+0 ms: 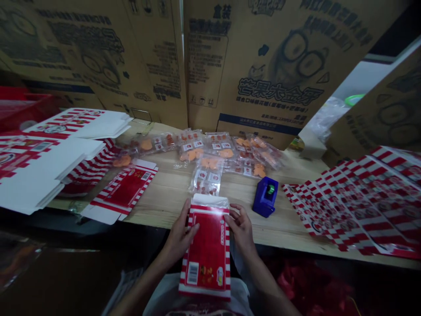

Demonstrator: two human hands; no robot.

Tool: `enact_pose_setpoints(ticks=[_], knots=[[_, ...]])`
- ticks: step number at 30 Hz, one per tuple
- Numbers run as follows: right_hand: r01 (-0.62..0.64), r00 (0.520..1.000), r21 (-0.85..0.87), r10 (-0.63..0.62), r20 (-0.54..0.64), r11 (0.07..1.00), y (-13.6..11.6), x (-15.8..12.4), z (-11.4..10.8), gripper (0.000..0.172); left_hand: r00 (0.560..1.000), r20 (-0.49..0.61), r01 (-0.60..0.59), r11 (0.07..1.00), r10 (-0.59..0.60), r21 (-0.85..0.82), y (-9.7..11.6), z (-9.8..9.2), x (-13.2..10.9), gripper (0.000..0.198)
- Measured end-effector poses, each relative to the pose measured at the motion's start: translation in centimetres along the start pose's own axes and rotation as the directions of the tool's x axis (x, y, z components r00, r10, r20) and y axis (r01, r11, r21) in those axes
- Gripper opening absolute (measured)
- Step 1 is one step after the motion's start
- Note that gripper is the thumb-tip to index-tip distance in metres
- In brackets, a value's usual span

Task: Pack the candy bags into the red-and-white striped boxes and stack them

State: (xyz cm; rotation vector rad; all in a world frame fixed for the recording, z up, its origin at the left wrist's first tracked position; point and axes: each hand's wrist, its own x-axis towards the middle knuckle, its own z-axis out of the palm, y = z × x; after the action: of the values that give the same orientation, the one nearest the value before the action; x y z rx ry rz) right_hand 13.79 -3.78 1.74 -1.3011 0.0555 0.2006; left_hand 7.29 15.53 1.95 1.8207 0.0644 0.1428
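Two grips I'm seeing, lower centre: left hand (180, 233) and right hand (241, 227) are pinching a red-and-white rectangular cardboard box (208, 248) by its sides.

Held box (208, 245): small print illegible. Red bin (37, 109) cut off left.

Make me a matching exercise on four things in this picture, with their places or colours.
Things:
1. nearest striped box
2. tape dispenser
3. clear packets
4. bin

Descriptions:
A. red, at far left
B. between the left hand and right hand
C. gathered before the cardboard cartons
D. blue, on the table

Pairs: 1-B, 2-D, 3-C, 4-A
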Motion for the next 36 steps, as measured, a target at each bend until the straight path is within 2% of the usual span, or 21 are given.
enact_pose_setpoints(ticks=[6, 9, 13, 17, 19, 22, 25, 27, 29, 31, 33, 36], knots=[[0.039, 0.999, -0.162, -0.043, -0.021, 0.986, 2.3, -1.3, -0.8, 0.042, 0.991, 0.080, 0.131, 0.932, -0.110, -0.338, -1.2, 0.0, -0.4, 0.067], [0.089, 0.996, -0.267, -0.086, 0.024, 0.960, 2.8, -1.8, -0.8, 0.036, 0.981, 0.158, 0.167, 0.894, -0.110, -0.416, -1.1, -0.1, -0.6, 0.060], [0.203, 0.976, -0.436, -0.147, 0.158, 0.877, 2.0, -1.5, -0.7, 0.016, 0.980, 0.170, 0.144, 0.962, -0.105, -0.233, -0.8, -0.7, -0.2, 0.033], [0.265, 0.958, -0.436, -0.182, 0.222, 0.860, 1.3, -1.0, -0.4, 0.022, 0.992, 0.109, 0.079, 0.990, -0.067, -0.114, -1.0, -1.3, 0.5, 0.024], [0.273, 0.956, -0.409, -0.198, 0.215, 0.871, 1.1, -0.9, -0.1, 0.024, 0.996, 0.078, 0.064, 0.987, -0.053, -0.150, -1.0, -1.4, 0.9, 0.025], [0.272, 0.960, -0.370, -0.224, 0.167, 0.888, 1.0, -0.9, 0.6, 0.023, 0.994, 0.057, 0.103, 0.956, -0.091, -0.274, -0.8, -1.5, 1.5, 0.030], [0.192, 0.981, -0.279, -0.182, 0.062, 0.941, 0.9, -0.8, 1.4, 0.018, 0.985, 0.013, 0.166, 0.908, -0.174, -0.384, -0.6, -1.2, 1.8, 0.035], [0.129, 0.992, -0.217, -0.126, 0.028, 0.968, 0.9, -0.7, 1.8, 0.024, 0.974, -0.047, 0.182, 0.890, -0.221, -0.418, -0.6, -1.1, 1.8, 0.036], [0.111, 0.992, -0.225, -0.094, 0.083, 0.968, 0.8, -0.4, 1.9, 0.026, 0.968, -0.093, 0.173, 0.885, -0.234, -0.433, -0.7, -1.1, 1.7, 0.035], [0.151, 0.981, -0.278, -0.108, 0.162, 0.949, 0.7, -0.2, 1.8, 0.017, 0.975, -0.082, 0.152, 0.891, -0.206, -0.429, -0.8, -1.4, 1.7, 0.037], [0.212, 0.965, -0.323, -0.146, 0.217, 0.922, 0.5, -0.1, 1.5, 0.012, 0.989, -0.015, 0.134, 0.928, -0.148, -0.347, -0.8, -2.0, 1.8, 0.034], [0.253, 0.946, -0.343, -0.156, 0.285, 0.905, -0.2, -0.1, 1.1, 0.013, 0.998, 0.049, 0.041, 0.994, -0.036, -0.105, -0.6, -3.0, 1.9, 0.019]])
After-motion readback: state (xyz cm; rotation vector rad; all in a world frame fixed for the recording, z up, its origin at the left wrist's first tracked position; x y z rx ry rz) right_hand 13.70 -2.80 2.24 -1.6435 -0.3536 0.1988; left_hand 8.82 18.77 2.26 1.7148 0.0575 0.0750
